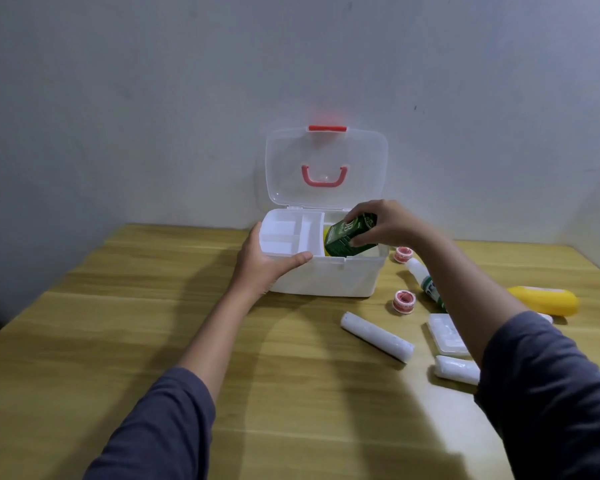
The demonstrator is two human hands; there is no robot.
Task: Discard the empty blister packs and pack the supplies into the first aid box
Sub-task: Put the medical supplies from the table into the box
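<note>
The white first aid box [329, 277] stands open at the back of the wooden table, its clear lid [326, 168] with red handle upright against the wall. My left hand [265, 259] grips the box's front left rim beside the white divided tray [288, 235]. My right hand [385, 225] holds a dark green carton [347, 239], tilted and partly inside the box's right side, with something yellow beside it. On the table right of the box lie two red tape rolls [401, 301], a white bottle [421, 277], a yellow bottle [548, 299], two white bandage rolls [376, 336] and a clear plastic case [445, 332].
The table [153, 323] meets a grey wall at the back. Its left and front areas carry only my sleeved forearms. The supplies cluster on the right, partly hidden under my right arm.
</note>
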